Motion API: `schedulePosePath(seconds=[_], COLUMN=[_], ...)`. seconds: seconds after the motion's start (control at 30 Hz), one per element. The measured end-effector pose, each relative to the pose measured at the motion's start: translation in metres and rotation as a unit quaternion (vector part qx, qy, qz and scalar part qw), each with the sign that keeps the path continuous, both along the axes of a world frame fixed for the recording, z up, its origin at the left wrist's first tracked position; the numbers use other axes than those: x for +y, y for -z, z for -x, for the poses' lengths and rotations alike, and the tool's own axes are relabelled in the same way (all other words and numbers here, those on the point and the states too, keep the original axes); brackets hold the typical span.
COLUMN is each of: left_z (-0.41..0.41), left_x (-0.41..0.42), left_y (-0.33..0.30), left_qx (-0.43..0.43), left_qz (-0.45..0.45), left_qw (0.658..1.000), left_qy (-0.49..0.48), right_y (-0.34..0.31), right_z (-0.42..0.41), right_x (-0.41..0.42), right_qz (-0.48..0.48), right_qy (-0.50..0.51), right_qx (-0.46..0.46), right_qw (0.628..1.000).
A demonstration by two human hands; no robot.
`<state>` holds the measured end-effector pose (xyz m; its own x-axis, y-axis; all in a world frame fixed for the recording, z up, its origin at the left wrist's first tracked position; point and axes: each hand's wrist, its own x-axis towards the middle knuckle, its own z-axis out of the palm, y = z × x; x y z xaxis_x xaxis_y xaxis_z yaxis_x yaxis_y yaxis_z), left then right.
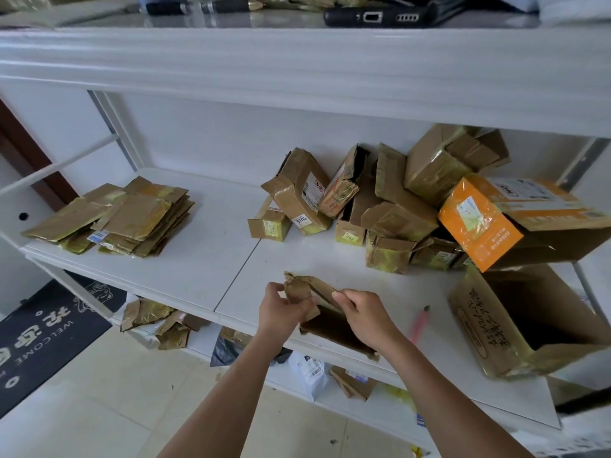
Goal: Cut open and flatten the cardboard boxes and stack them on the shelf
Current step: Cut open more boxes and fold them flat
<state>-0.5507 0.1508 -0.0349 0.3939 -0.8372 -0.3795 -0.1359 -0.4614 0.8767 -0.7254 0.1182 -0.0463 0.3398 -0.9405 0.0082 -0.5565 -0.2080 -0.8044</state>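
- Flattened stack [112, 216] sits on shelf [205, 279]; done.
- Unopened pile [380, 206] remains, well apart.
- Left hand [281, 307] and right hand [360, 314] both pinch small box [317, 305], half collapsed.

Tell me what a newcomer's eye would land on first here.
Probably the orange box, brightest thing, at the right of the unflattened box pile on the middle shelf. Next, at the shelf's front edge, the left hand and right hand gripping a small opened box, and the flattened stack far left.
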Motion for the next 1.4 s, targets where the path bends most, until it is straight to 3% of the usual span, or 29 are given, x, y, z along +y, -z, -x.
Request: schedulePosePath(seconds=[0.27, 0.4, 0.5, 0.57, 0.63, 0.67, 0.73, 0.8, 0.87, 1.0, 1.13, 1.23, 1.4], left_z=[0.001, -0.001, -0.002, -0.007, -0.016, -0.022, -0.035, -0.046, -0.053, -0.052, -0.042, -0.035, -0.033], left_x=[-0.006, -0.005, -0.005, -0.003, 0.004, 0.008, 0.018, 0.030, 0.039, 0.039, 0.024, 0.016, 0.009], left_y=[0.006, 0.008, 0.008, 0.005, 0.006, 0.011, 0.026, 0.041, 0.055, 0.066, 0.071, 0.079, 0.085], left_qx=[-0.267, -0.269, -0.168, 0.046, 0.266, 0.335, 0.426, 0.452, 0.404, 0.177, 0.005, -0.059, -0.050], left_qz=[-0.006, 0.017, 0.054, 0.060, 0.043, 0.032, 0.001, -0.032, -0.083, -0.144, -0.133, -0.147, -0.156], left_qw=[0.963, 0.963, 0.984, 0.997, 0.961, 0.939, 0.897, 0.880, 0.900, 0.971, 0.991, 0.987, 0.986], left_qy=[0.030, 0.030, 0.028, -0.020, -0.056, -0.074, -0.118, -0.141, -0.137, -0.073, -0.034, -0.013, -0.028], right_y=[-0.017, -0.018, -0.019, -0.021, -0.017, -0.010, 0.011, 0.043, 0.074, 0.089, 0.102, 0.115, 0.120], right_z=[-0.005, -0.004, -0.002, 0.002, 0.003, 0.004, 0.008, 0.013, 0.018, 0.005, -0.006, -0.004, -0.007], right_x=[0.005, 0.006, 0.002, -0.002, -0.006, -0.009, -0.005, 0.009, 0.023, 0.025, 0.033, 0.034, 0.031], right_qz=[0.017, 0.030, 0.065, 0.123, 0.171, 0.155, 0.015, -0.176, -0.201, -0.090, -0.025, -0.048, -0.050], right_qy=[-0.007, -0.011, -0.014, -0.023, -0.046, -0.072, -0.131, -0.143, -0.146, -0.092, -0.095, -0.110, -0.117], right_qx=[-0.002, -0.005, 0.031, 0.094, 0.187, 0.216, 0.215, 0.164, 0.175, 0.264, 0.357, 0.387, 0.400], right_qw=[1.000, 0.999, 0.997, 0.988, 0.966, 0.961, 0.968, 0.960, 0.953, 0.956, 0.929, 0.914, 0.908])
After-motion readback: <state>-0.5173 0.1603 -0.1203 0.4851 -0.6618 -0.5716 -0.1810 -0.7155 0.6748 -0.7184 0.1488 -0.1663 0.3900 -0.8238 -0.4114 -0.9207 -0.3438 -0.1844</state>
